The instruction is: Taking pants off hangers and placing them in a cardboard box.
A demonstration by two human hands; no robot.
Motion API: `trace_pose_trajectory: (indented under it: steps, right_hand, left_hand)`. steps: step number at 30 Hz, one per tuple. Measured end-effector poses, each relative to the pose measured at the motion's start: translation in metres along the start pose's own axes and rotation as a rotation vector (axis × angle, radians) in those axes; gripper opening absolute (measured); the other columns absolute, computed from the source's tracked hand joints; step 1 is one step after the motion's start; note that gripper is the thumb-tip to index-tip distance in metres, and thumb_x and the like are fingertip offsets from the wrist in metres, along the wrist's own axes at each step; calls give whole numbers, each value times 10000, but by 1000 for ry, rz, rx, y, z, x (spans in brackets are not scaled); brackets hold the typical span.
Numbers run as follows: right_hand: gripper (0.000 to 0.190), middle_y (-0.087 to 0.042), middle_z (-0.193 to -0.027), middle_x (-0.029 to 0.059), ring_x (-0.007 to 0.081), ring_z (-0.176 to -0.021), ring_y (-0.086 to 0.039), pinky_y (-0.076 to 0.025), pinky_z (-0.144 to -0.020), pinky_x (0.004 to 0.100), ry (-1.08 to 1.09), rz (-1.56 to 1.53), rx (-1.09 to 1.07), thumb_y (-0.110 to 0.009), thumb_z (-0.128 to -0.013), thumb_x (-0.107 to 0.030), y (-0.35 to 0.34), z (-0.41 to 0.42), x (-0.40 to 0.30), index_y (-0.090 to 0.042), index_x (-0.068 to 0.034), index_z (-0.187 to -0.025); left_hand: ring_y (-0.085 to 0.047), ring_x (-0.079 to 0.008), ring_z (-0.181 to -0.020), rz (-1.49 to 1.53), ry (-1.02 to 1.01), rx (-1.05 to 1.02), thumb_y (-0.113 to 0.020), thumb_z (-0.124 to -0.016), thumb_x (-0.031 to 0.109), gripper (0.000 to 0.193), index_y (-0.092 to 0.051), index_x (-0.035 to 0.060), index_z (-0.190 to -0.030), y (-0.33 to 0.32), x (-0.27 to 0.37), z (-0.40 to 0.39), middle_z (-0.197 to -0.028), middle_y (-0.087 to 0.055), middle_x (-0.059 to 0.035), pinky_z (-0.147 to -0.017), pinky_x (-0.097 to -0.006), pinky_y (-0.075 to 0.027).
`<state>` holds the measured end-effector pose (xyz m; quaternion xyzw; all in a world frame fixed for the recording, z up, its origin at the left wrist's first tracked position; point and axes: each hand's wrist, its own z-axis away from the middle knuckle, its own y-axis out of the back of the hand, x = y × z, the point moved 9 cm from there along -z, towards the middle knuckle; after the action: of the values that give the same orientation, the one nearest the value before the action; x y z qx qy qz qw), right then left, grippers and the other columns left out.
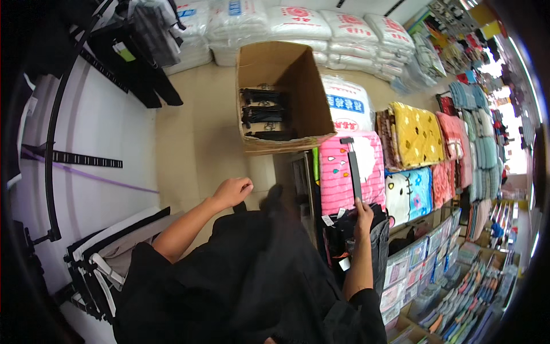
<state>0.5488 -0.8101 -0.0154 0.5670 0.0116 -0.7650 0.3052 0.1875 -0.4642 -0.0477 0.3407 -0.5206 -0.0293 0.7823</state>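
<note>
My right hand (364, 215) grips the near end of a long black bar (355, 172) with a short crosspiece at its far end; it may be a hanger. The bar lies over a folded pink blanket (333, 189) with a printed pattern. Beside that hand, dark garments (379, 234) with white tags are piled. My left hand (233, 191) hovers above the tiled floor, its fingers curled and nothing visible in it. Ahead stands an open cardboard box (275, 60), with several black hangers (264, 114) inside.
Stacked bags in plastic (298, 23) line the far wall. Folded blankets (417, 133) fill the display at right, above packaged goods (401, 271). On the left, a curved black rail (51, 142) stands out from the wall, with hung trousers (137, 77) beyond it.
</note>
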Motion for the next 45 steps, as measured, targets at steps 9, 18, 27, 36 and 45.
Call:
trace_pose_trajectory:
  steps: [9,18,27,36,45]
  right_hand:
    - [466,-761,-934,140,248,-851,-733,-559,-778,351,488,579,-350,-867,-784,-333,-255,-150,-176,-748,-53,-1137]
    - [535,-775,-1066,135,302,-1018,-737,-572,-944,403,280,1251,-903,-891,-739,-345,-471,-319,-3,-756,-160,-1222]
    - [598,-596,-1416,115,265,-1332,-563,-490,-1108,389,-24,1222,-1057,-859,-796,-372,-494,-343,118,-675,-217,-1343]
    - [744,-388,-1600,92,306,-1489,-359,-406,-1152,470,202,1753,-1036,-691,-918,-329,-513,-346,156,-377,-192,-1578]
    - [736,-441,-1589,133,318,-1471,-406,-393,-1153,479,151,1651,-1089,-635,-920,-582,-499,-326,115,-544,-93,-1463]
  left_hand:
    - [-695,-333,-817,-7,248,124,-611,-995,258,215,-682,58,-1027,59,-45,-18,-902,-709,-144,-732,-436,-544]
    - [-703,-321,-790,27,643,221,-631,-1002,243,224,-699,33,-1033,84,-68,-11,-934,-721,-166,-729,-412,-552]
    - [-708,-354,-850,43,956,134,-628,-1000,269,250,-710,39,-1059,58,-72,14,-949,-724,-183,-765,-434,-556]
    - [-695,-367,-821,29,894,104,-619,-1005,270,252,-703,35,-1038,70,-58,-22,-931,-713,-186,-742,-453,-542]
    - [-690,-371,-857,-18,769,123,-607,-1017,240,227,-686,29,-1048,95,-66,-59,-975,-701,-181,-753,-440,-544]
